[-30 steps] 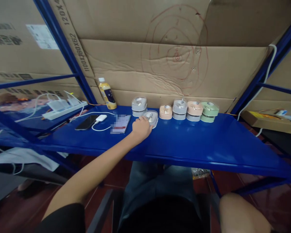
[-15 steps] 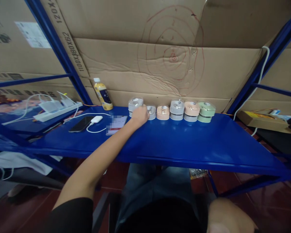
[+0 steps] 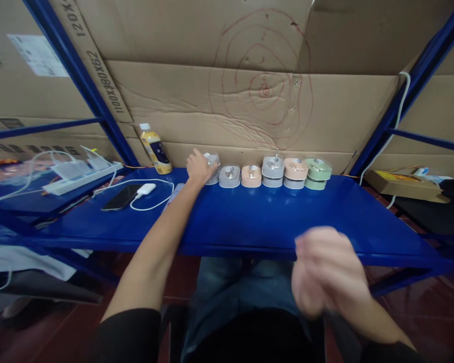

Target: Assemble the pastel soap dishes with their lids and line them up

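Observation:
My left hand point(image 3: 199, 166) reaches to the back of the blue shelf, its fingers closed round the leftmost grey lidded container point(image 3: 212, 171), which it partly covers. To the right of it stand a low grey container point(image 3: 229, 176) and a low peach one point(image 3: 251, 176). Beyond them are a grey stack point(image 3: 273, 171), a stack with a peach top point(image 3: 295, 172) and a green stack point(image 3: 318, 173). My right hand point(image 3: 325, 269) is raised in front of the shelf's front edge, apart from the containers. Motion smears its curled fingers, so any grip is unclear.
On the left of the blue shelf point(image 3: 249, 222) lie a black phone point(image 3: 121, 197) and a white charger point(image 3: 146, 189) with its cable. Another phone point(image 3: 173, 195) is partly behind my left forearm. A yellow bottle point(image 3: 156, 149) stands at the back left. Blue posts frame both sides.
My left hand has shifted from the right side of the leftmost container to its left and top. My right hand has risen from low at the right to the front of the shelf.

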